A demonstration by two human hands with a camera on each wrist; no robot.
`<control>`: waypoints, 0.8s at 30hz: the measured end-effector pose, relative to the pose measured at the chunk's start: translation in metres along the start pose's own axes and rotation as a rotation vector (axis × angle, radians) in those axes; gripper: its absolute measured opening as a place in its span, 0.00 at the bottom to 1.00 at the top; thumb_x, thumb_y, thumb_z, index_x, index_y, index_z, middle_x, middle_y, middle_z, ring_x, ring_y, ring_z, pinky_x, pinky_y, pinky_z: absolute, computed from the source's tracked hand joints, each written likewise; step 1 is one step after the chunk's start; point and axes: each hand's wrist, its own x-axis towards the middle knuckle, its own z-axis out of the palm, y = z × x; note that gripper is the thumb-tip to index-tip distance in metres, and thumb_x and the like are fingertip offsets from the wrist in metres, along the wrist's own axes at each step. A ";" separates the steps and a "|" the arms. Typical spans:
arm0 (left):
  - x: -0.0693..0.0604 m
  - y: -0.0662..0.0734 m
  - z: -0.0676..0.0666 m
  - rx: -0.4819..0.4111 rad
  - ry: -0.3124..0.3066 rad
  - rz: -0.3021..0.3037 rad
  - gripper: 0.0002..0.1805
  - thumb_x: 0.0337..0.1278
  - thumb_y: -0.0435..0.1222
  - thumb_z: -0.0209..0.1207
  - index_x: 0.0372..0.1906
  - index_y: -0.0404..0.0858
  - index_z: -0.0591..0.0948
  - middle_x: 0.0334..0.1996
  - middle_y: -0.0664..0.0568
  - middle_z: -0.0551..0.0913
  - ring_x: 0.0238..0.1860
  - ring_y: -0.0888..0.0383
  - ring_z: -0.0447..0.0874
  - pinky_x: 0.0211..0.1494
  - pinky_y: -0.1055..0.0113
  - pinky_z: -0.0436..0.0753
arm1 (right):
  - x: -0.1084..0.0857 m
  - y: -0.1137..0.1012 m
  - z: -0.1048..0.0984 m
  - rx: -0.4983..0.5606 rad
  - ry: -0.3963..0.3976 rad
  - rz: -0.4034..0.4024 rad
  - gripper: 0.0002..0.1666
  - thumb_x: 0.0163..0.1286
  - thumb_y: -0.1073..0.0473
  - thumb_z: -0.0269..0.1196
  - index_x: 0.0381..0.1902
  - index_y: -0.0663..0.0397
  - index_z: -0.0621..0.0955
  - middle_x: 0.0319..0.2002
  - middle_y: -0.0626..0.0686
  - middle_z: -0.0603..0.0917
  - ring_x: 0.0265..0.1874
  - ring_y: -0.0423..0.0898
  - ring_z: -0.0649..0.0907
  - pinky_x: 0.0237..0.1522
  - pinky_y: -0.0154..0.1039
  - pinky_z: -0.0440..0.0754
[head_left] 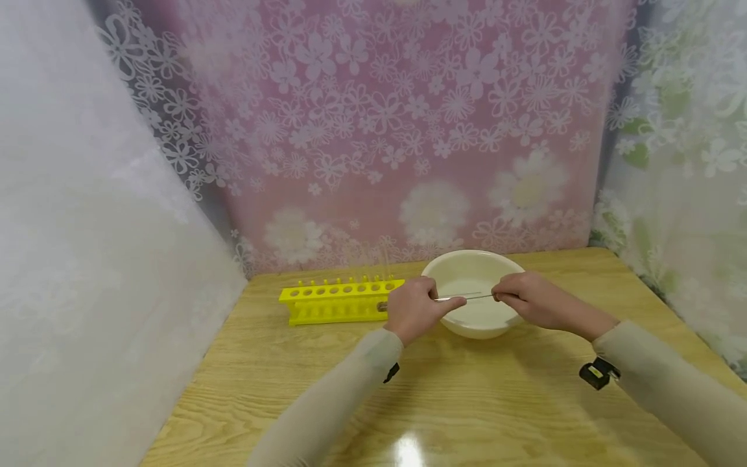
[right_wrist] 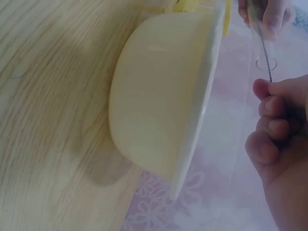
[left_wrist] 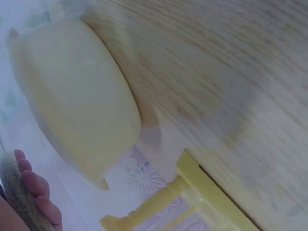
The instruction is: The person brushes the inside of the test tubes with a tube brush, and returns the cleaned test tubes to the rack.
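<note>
Over the cream basin (head_left: 474,327), my left hand (head_left: 413,310) grips a clear glass test tube (left_wrist: 6,168), its mouth towards the right. Inside the tube, brown bristles of a test tube brush (left_wrist: 24,204) show in the left wrist view. My right hand (head_left: 533,299) pinches the brush's thin twisted wire handle (right_wrist: 265,53) between thumb and forefinger, the other fingers curled. That wire runs out through the tube's round mouth. In the right wrist view my left hand (right_wrist: 273,14) is partly cut off at the top.
A yellow test tube rack (head_left: 335,295) stands left of the basin, with several faint clear tubes (head_left: 370,259) upright at its back. Everything rests on a wood-grain table (head_left: 443,389). Flowered cloth (head_left: 397,130) hangs behind and at both sides.
</note>
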 end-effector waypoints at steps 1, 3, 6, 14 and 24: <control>0.000 0.000 0.000 -0.012 -0.004 -0.001 0.35 0.51 0.75 0.56 0.17 0.49 0.69 0.13 0.60 0.66 0.14 0.62 0.64 0.18 0.68 0.61 | -0.001 0.001 0.000 0.006 -0.004 -0.001 0.10 0.73 0.68 0.59 0.45 0.57 0.87 0.38 0.48 0.86 0.36 0.39 0.83 0.37 0.39 0.82; 0.001 0.000 -0.001 -0.019 -0.006 0.007 0.36 0.50 0.76 0.55 0.16 0.49 0.69 0.13 0.60 0.65 0.14 0.61 0.64 0.18 0.68 0.61 | -0.002 0.003 -0.002 0.011 -0.008 0.002 0.10 0.73 0.68 0.59 0.45 0.57 0.87 0.38 0.49 0.86 0.35 0.38 0.83 0.36 0.39 0.81; 0.001 0.002 -0.003 -0.022 -0.002 0.012 0.36 0.50 0.76 0.54 0.15 0.48 0.68 0.11 0.59 0.63 0.13 0.61 0.63 0.18 0.68 0.60 | -0.004 0.005 -0.004 0.004 -0.008 -0.002 0.10 0.73 0.68 0.59 0.46 0.58 0.86 0.38 0.48 0.86 0.35 0.38 0.83 0.36 0.38 0.81; 0.000 0.004 -0.002 -0.004 0.005 0.023 0.36 0.50 0.76 0.54 0.15 0.50 0.69 0.10 0.60 0.64 0.11 0.62 0.63 0.16 0.68 0.61 | -0.010 0.003 -0.012 -0.023 -0.015 -0.006 0.10 0.72 0.69 0.60 0.47 0.59 0.86 0.38 0.47 0.85 0.35 0.38 0.83 0.35 0.38 0.81; -0.001 -0.007 -0.006 -0.040 0.029 -0.009 0.34 0.51 0.73 0.57 0.16 0.49 0.69 0.12 0.60 0.65 0.12 0.62 0.63 0.17 0.69 0.60 | -0.035 0.017 -0.035 -0.029 -0.063 0.159 0.15 0.77 0.64 0.56 0.55 0.64 0.83 0.49 0.58 0.86 0.48 0.57 0.85 0.46 0.53 0.83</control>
